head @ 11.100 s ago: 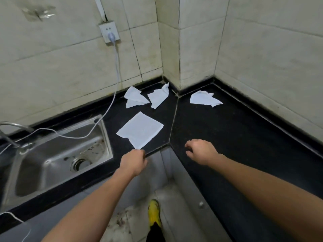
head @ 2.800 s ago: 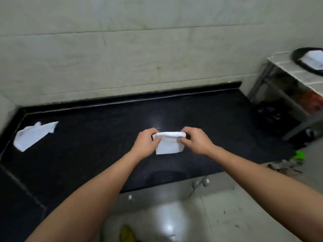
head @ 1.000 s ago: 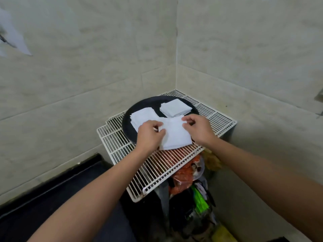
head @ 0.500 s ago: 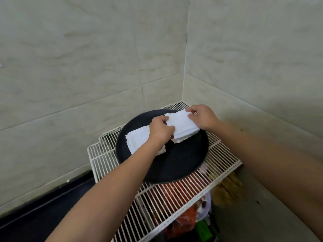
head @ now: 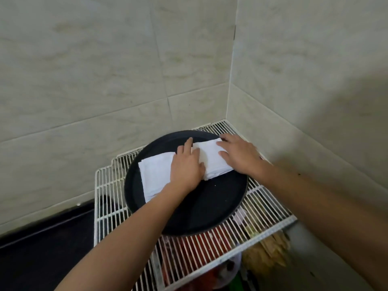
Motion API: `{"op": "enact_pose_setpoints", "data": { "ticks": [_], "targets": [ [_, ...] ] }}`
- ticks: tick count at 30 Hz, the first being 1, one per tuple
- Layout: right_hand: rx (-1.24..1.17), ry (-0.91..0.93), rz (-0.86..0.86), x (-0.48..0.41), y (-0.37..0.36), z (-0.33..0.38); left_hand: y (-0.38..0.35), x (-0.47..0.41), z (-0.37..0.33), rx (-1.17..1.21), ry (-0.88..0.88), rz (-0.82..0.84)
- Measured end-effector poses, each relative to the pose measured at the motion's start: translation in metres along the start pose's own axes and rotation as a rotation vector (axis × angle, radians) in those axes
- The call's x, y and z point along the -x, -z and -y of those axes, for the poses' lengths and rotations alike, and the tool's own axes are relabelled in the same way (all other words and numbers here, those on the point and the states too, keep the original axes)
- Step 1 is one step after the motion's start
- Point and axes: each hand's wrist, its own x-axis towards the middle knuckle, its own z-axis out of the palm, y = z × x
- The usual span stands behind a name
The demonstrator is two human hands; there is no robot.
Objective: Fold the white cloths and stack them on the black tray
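A round black tray (head: 212, 206) sits on a white wire rack in the wall corner. Two piles of folded white cloths lie on its far half. The right pile (head: 212, 162) carries the cloth just set down, and the left pile (head: 155, 175) lies beside it. My left hand (head: 186, 166) lies flat across the gap between the piles, fingers straight, pressing down. My right hand (head: 239, 156) rests flat on the right pile's far right edge with its fingers extended. Neither hand grips anything.
The white wire rack (head: 109, 198) juts out from tiled walls on two sides. Under it hang bags and clutter in red (head: 201, 246) and yellow (head: 266, 253). The black counter (head: 42, 248) ends at lower left, just below the rack's left edge.
Both hands have let go of the folded cloth they carried from the counter. It now lies on the right pile, and the hands have flattened onto it.
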Motion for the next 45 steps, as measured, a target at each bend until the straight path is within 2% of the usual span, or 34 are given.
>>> {"op": "enact_pose_setpoints", "data": {
  "ticks": [3,11,13,17,20,25,30,37,45],
  "targets": [
    [0.08,0.079,0.062,-0.002,-0.004,0.0,-0.006,0.001,0.006,-0.185,-0.091,0.094],
    [0.113,0.076,0.208,-0.004,0.002,-0.002,-0.003,0.007,0.007,-0.19,-0.092,0.15],
    [0.081,0.068,0.162,-0.005,0.008,-0.001,0.007,0.012,0.007,-0.124,-0.065,0.082],
    [-0.067,0.078,-0.051,-0.007,0.03,0.013,0.037,0.029,0.024,-0.119,0.013,-0.115],
    [-0.147,0.112,-0.119,-0.01,0.043,0.044,0.06,0.047,0.046,-0.122,0.096,-0.167],
    [-0.187,0.308,-0.184,-0.003,0.053,0.149,0.097,0.116,0.097,-0.118,0.269,-0.256],
    [-0.232,0.522,-0.146,0.027,0.043,0.269,0.125,0.222,0.158,-0.194,0.433,-0.269],
    [-0.177,0.741,0.082,0.125,-0.006,0.447,0.152,0.442,0.239,-0.301,0.718,-0.165],
    [-0.092,0.977,0.253,0.244,-0.059,0.622,0.165,0.672,0.301,-0.333,1.025,-0.034]
  ]
}}
